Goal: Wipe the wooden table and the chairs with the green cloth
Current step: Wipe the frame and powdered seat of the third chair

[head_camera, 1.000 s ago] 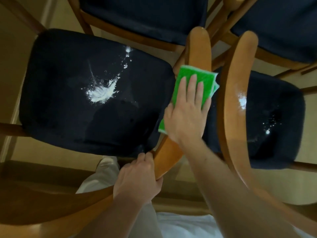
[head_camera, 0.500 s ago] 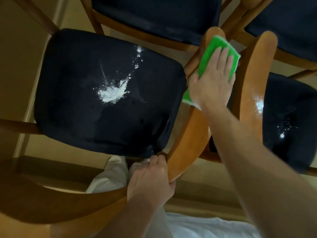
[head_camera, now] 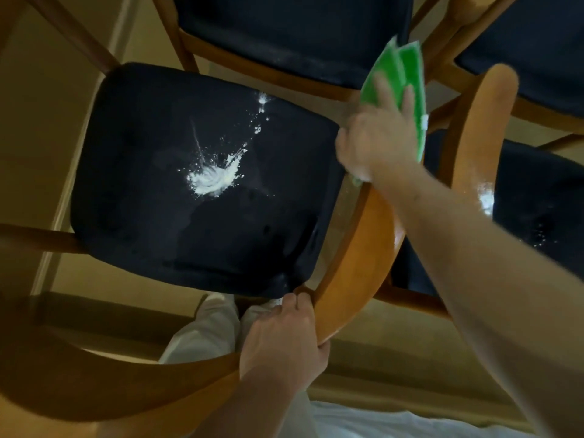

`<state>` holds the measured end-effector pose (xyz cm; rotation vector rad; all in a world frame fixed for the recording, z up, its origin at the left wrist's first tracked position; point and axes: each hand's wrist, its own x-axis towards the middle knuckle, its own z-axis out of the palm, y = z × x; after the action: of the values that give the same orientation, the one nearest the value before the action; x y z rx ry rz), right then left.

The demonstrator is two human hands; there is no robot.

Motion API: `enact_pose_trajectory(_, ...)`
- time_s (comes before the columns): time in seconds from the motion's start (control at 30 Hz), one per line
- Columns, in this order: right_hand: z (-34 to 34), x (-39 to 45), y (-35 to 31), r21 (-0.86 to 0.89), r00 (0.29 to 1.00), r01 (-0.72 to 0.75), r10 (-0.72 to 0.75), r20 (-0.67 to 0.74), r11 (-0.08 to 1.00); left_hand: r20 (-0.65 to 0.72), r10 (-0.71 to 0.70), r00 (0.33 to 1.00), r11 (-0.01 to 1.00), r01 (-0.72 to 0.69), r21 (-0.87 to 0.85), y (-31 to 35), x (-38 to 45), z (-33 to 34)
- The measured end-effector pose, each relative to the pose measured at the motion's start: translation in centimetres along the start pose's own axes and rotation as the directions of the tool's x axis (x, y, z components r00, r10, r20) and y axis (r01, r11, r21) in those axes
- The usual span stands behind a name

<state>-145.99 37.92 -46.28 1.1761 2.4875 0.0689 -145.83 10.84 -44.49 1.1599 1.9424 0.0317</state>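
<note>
The green cloth lies over the far end of a curved wooden chair rail. My right hand presses on it with fairly straight fingers; the cloth's far edge sticks out past the fingertips, and the hand is blurred. My left hand grips the near part of the same rail, fingers curled round its edge. To the left of the rail is this chair's dark blue seat, with a splash of white powder near its middle and specks trailing toward the far right corner.
A second chair stands close on the right; its curved rail carries a white powder patch, and specks dot its dark seat. Two more dark-seated chairs stand behind. Beige floor shows between the legs.
My right hand has slid the green cloth up the rail from its middle to its far end. My left hand has kept its grip on the near part of the rail.
</note>
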Motion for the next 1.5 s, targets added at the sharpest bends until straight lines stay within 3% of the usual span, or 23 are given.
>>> enact_pose_trajectory(0.13, 0.6, -6.0, -2.7, -0.035, 0.996, 0.087, -0.086, 0.022, 0.996, 0.002, 0.013, 1.000, 1.000, -0.013, -0.022, 0.0, 0.0, -0.2)
enact_pose_trajectory(0.3, 2.2, -8.2, -2.7, 0.107, 0.990, 0.131, -0.135, 0.031, 0.986, -0.018, 0.031, 0.999, 0.999, -0.032, -0.038, -0.1, 0.0, -0.4)
enact_pose_trajectory(0.43, 1.0, -2.3, 0.2, 0.106, 0.995, 0.079, -0.072, -0.069, 0.991, -0.015, 0.033, 0.999, 0.999, -0.033, -0.034, 0.0, 0.0, -0.5)
enact_pose_trajectory(0.6, -0.5, 2.3, 1.8, 0.271, 0.977, -0.148, 0.184, -0.111, 0.951, 0.007, 0.032, 0.999, 0.999, -0.032, -0.029, -0.1, 0.1, -0.6)
enact_pose_trajectory(0.73, 0.3, -0.1, -0.3, 0.310, 0.943, -0.275, 0.318, -0.095, 0.910, 0.018, 0.030, 0.999, 0.999, -0.030, -0.034, 0.0, 0.1, -0.6)
enact_pose_trajectory(0.93, 2.4, -10.2, -4.8, 0.340, 0.922, -0.364, 0.386, 0.003, 0.867, 0.013, 0.035, 0.999, 0.999, -0.034, -0.042, -0.1, 0.1, -0.7)
enact_pose_trajectory(1.03, 3.7, -15.0, -7.3, 0.354, 0.913, -0.375, 0.407, -0.017, 0.857, 0.028, 0.037, 0.999, 0.999, -0.037, -0.026, -0.1, 0.3, -0.8)
enact_pose_trajectory(1.23, 3.0, -11.8, -5.8, 0.346, 0.897, -0.425, 0.440, 0.039, 0.836, 0.044, 0.044, 0.998, 0.998, -0.042, -0.050, -0.4, 0.7, -0.7)
enact_pose_trajectory(1.37, 1.3, -5.1, -2.3, 0.388, 0.883, -0.428, 0.469, -0.014, 0.816, 0.133, 0.028, 0.991, 0.992, -0.011, -0.128, -0.9, 1.4, -0.9)
enact_pose_trajectory(1.5, 0.1, 0.0, 0.1, 0.441, 0.889, -0.379, 0.452, -0.070, 0.814, 0.377, 0.088, 0.922, 0.970, 0.007, -0.243, -1.9, 3.0, -1.7)
